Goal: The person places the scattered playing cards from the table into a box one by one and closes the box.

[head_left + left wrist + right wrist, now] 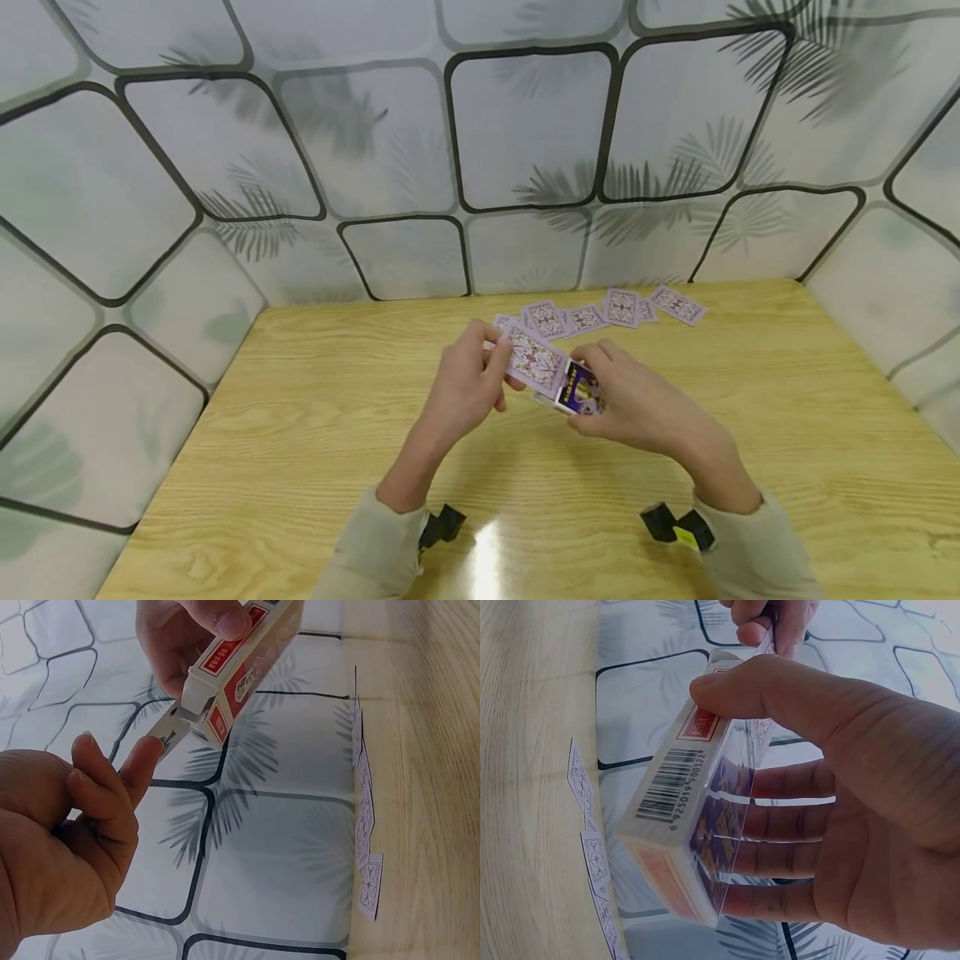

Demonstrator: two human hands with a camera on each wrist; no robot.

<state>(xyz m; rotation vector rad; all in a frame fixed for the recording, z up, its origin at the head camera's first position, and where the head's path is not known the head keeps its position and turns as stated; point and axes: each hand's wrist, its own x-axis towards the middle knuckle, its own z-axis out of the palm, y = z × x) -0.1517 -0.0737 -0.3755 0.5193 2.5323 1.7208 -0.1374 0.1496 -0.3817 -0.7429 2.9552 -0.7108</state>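
Observation:
Between thumb and fingers, my left hand pinches purple-patterned playing cards, backs facing up in the head view. How many it holds I cannot tell. Their lower right end meets the open mouth of a card box, which my right hand grips by its sides above the table. In the left wrist view a card face shows at the box's mouth, beside the raised flap. The right wrist view shows the thumb on the barcode side of the box and the fingers on the opposite side.
Several face-down cards lie overlapping in a loose row along the back of the wooden table, with one card at the row's right end. Patterned padded walls enclose the table at the back and sides.

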